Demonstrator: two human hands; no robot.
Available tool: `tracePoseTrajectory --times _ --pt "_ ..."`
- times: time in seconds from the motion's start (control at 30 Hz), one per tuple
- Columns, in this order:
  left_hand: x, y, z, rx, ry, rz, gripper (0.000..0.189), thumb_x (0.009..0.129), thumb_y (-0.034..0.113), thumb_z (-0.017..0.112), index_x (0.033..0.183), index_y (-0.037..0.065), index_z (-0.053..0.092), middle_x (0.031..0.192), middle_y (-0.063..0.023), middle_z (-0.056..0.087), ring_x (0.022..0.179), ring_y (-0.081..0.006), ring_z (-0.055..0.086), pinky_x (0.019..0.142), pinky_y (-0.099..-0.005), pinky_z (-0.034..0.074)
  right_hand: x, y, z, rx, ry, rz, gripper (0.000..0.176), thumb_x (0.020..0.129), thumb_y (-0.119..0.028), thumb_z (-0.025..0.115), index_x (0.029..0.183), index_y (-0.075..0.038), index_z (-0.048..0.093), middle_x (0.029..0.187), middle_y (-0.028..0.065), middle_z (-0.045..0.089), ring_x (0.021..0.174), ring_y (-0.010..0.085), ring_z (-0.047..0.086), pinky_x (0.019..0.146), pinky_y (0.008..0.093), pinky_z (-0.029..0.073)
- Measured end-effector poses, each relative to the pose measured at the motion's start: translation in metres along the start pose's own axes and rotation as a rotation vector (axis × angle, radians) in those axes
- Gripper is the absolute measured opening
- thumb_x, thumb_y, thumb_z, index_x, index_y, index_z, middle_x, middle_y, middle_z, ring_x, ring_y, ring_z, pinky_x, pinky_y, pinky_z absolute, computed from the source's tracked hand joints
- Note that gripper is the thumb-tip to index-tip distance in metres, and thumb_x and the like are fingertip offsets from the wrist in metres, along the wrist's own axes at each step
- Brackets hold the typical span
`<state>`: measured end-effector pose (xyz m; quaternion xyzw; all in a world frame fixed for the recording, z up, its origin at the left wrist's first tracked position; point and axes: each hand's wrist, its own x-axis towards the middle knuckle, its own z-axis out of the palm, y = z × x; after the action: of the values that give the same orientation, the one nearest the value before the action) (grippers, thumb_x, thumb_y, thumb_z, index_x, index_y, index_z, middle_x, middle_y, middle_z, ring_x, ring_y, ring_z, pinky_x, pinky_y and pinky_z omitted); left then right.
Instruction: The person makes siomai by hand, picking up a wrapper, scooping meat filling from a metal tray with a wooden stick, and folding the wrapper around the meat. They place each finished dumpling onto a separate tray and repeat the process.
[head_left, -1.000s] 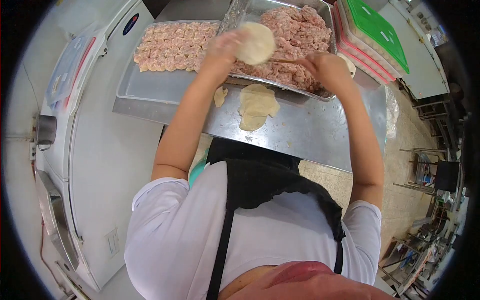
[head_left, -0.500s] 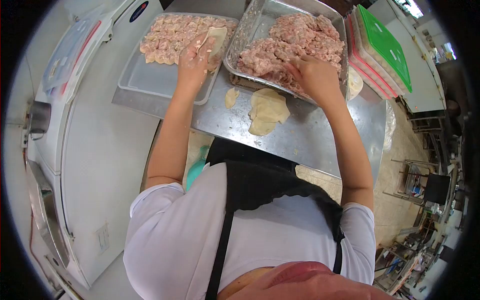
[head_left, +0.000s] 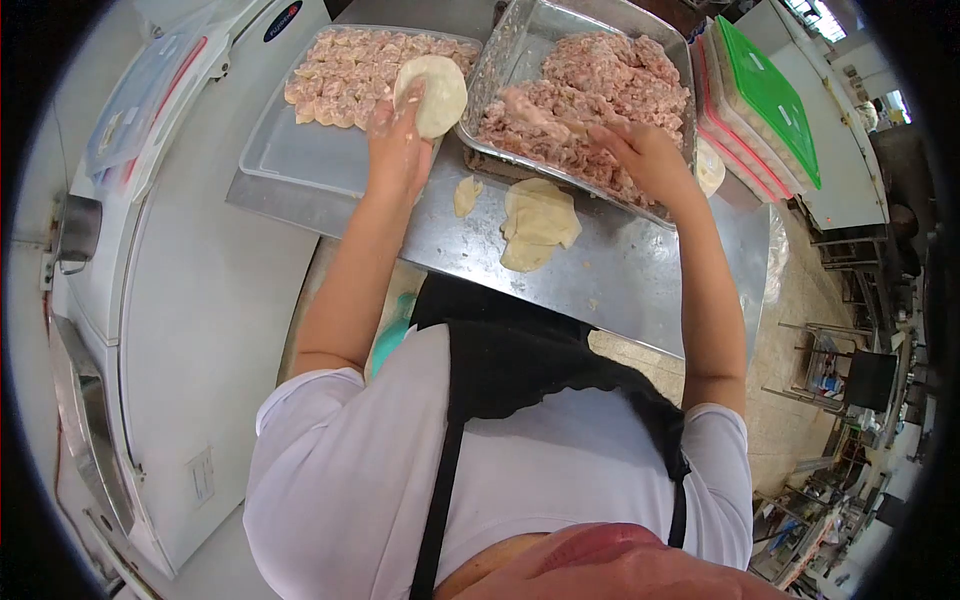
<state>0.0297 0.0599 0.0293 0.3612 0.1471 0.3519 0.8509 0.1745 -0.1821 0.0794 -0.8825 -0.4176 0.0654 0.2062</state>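
My left hand (head_left: 398, 140) holds up a round, pale dumpling wrapper (head_left: 437, 97), its flat face showing. Under and behind it is a translucent plastic tray (head_left: 300, 160) with rows of filled dumplings (head_left: 340, 75), the meat showing on top. My right hand (head_left: 640, 155) is over the near part of a metal pan (head_left: 487, 75) of pink ground meat (head_left: 615, 75). Its fingers are pinched together at the meat; whether they grip a thin tool is not clear. A small pile of loose wrappers (head_left: 540, 225) and a single wrapper (head_left: 466, 196) lie on the metal table between my arms.
Stacked plastic containers with a green lid (head_left: 768, 95) stand right of the pan. Beside them, partly hidden, is another pale round stack (head_left: 709, 168). A white freezer (head_left: 215, 250) is close on my left. The metal table's (head_left: 480, 265) front edge runs before my apron.
My left hand has shifted slightly right, and the wrapper has turned from edge-on to show its full round face. My right hand has moved a little right and down over the meat.
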Motion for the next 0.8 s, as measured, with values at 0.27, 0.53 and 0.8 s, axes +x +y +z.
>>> tracePoseTrajectory --times 0.27,0.53,0.8 --pt "-0.008 -0.005 0.011 -0.048 0.063 0.072 0.029 0.092 0.010 0.060 0.116 -0.002 0.049 0.115 -0.0151 0.058 0.106 -0.0233 0.060 0.090 -0.0347 0.052 -0.006 -0.004 0.035 -0.210 -0.083 -0.107 0.045 0.095 -0.042 0.048 0.087 -0.003 0.069 0.075 0.0182 0.066 0.073 0.0352 0.065 0.068 0.0455 0.050" --pt "-0.001 -0.057 0.061 -0.305 -0.125 -0.191 0.031 0.099 0.028 0.048 0.113 0.001 0.051 0.115 -0.0128 0.058 0.109 -0.0265 0.058 0.097 -0.0420 0.047 -0.019 -0.006 -0.005 0.668 0.056 0.211 0.034 0.096 -0.032 0.054 0.107 -0.002 0.067 0.065 0.0081 0.054 0.062 0.0171 0.052 0.058 0.0298 0.041" --pt "0.056 -0.124 0.044 -1.058 -0.855 -0.543 0.067 0.091 0.061 0.043 0.120 0.001 0.048 0.111 -0.0128 0.059 0.108 -0.0275 0.053 0.101 -0.0506 0.035 -0.032 0.014 0.002 -0.067 0.066 0.033 0.029 0.094 -0.023 0.056 0.114 -0.003 0.064 0.078 0.0199 0.062 0.068 0.0351 0.061 0.066 0.0419 0.047"
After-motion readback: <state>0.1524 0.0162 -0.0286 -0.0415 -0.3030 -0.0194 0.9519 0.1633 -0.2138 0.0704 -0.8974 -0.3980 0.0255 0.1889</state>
